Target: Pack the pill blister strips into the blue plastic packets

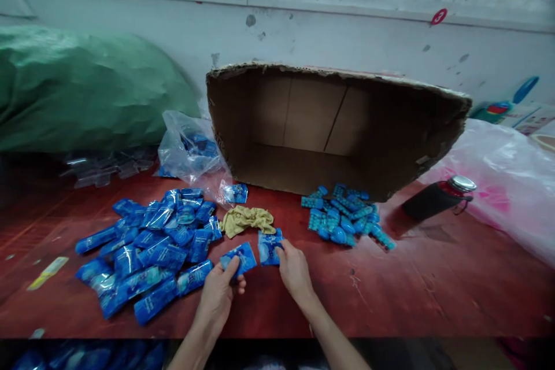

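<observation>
My left hand (pixel 219 295) pinches a blue plastic packet (pixel 241 258) just above the red table (pixel 433 283). My right hand (pixel 293 269) grips a second blue packet (pixel 267 246) close beside it. A heap of several more blue packets (pixel 147 248) lies to the left of my hands. A pile of small loose blue items (pixel 344 219) lies to the right, at the mouth of a cardboard box (pixel 329 127) lying on its side. A crumpled yellow cloth (pixel 247 219) sits just beyond my hands.
A clear plastic bag (pixel 191 150) holding more blue packets lies at the box's left. Behind it is a big green sack (pixel 78 87). A dark bottle with a metal cap (pixel 437 196) lies at the right, next to a white-pink plastic bag (pixel 503 173). A white wall (pixel 347 29) closes the back.
</observation>
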Demonstrator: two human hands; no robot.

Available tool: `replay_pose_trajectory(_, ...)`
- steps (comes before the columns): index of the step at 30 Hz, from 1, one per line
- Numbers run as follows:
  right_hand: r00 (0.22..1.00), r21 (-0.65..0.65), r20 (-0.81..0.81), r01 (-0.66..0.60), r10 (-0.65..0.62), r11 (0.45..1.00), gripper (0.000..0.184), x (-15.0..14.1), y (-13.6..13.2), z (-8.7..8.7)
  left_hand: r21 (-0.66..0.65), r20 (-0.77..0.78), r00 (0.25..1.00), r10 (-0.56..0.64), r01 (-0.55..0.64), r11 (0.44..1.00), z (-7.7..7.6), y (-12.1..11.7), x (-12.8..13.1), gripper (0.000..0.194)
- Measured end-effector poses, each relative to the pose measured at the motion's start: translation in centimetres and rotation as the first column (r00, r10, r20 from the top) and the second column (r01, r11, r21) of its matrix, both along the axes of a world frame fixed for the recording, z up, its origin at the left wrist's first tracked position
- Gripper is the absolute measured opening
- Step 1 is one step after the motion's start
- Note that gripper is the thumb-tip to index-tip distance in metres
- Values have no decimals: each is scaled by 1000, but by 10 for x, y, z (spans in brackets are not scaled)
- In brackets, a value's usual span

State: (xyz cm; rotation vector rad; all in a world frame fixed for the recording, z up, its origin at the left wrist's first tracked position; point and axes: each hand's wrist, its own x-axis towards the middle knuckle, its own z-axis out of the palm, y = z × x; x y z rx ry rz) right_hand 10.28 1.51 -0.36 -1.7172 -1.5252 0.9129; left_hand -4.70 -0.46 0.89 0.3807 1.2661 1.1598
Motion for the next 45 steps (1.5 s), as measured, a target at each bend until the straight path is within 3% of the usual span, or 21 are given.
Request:
replay_pose_trajectory(2,995,2,89,-34,33,999,13,2,-1,4,28,2,1000,17,-17,999,4,0,3,29)
replay_pose_trajectory(4,972,10,226,-61,57,998,26,6,-3,8,20,8,1000,-30,29,999,4,2,11,29)
replay_pose_trajectory(7,949,80,312,15,-40,997,39,13,-7,16,-33,-28,998,-52,52,998,-4,5,24,30)
replay_pose_trajectory(10,997,15,-81,19,-17,1000,35,19,-8,23,-12,-102,989,-106,105,994,-13,7,32,31)
replay_pose_trajectory(13,830,-139,-552,-193,86,971,29,17,-6,24,47,-192,949,-251,265,963,-13,8,33,31)
replay_pose_trajectory(15,743,-168,-668,-189,30,967,29,14,-4,23,84,-310,895,-322,363,928,-7,10,31,33)
replay_pose_trajectory(16,728,-170,-686,-149,-9,974,29,12,-3,21,129,-409,859,-306,387,913,-3,13,29,33)
replay_pose_trajectory(18,725,-170,-687,-79,-61,982,29,11,-2,18,268,-662,737,-135,401,876,4,25,25,33)
replay_pose_trajectory(20,726,-163,-683,-49,-77,985,29,11,-3,16,378,-849,515,120,432,819,7,44,22,39)
replay_pose_trajectory(21,725,-159,-684,-36,-84,987,29,12,-4,15,373,-900,392,191,469,801,5,56,20,42)
replay_pose_trajectory(23,724,-151,-684,-16,-93,988,28,13,-7,13,299,-951,228,207,526,796,-3,82,18,30)
replay_pose_trajectory(25,727,-142,-679,8,-103,990,27,15,-10,12,263,-963,197,183,547,795,-14,106,18,11)
replay_pose_trajectory(27,733,-137,-668,44,-125,990,25,16,-13,10,269,-960,216,179,536,800,-20,122,19,16)
replay_pose_trajectory(30,733,-146,-656,107,-177,983,25,18,-15,5,315,-943,254,215,474,822,-16,126,21,20)
replay_pose_trajectory(32,723,-156,-656,149,-216,976,26,19,-15,2,355,-927,275,255,427,832,-7,111,21,24)
replay_pose_trajectory(34,709,-158,-662,187,-244,970,27,19,-15,1,377,-902,358,240,385,842,1,84,23,33)
replay_pose_trajectory(35,704,-153,-664,201,-252,967,27,17,-15,1,375,-836,525,162,330,866,3,68,25,34)
replay_pose_trajectory(36,703,-145,-666,209,-252,967,26,15,-15,1,305,-730,683,1,325,895,3,52,29,36)
replay_pose_trajectory(37,703,-134,-668,211,-245,968,25,12,-15,2,196,-595,784,-176,354,914,2,37,33,40)
replay_pose_trajectory(39,699,-118,-680,194,-221,974,22,6,-16,3,87,-395,866,-307,368,926,-1,14,42,45)
replay_pose_trajectory(45,678,-119,-721,82,-143,989,16,-6,-23,3,77,-243,967,-72,94,993,-6,3,55,32)
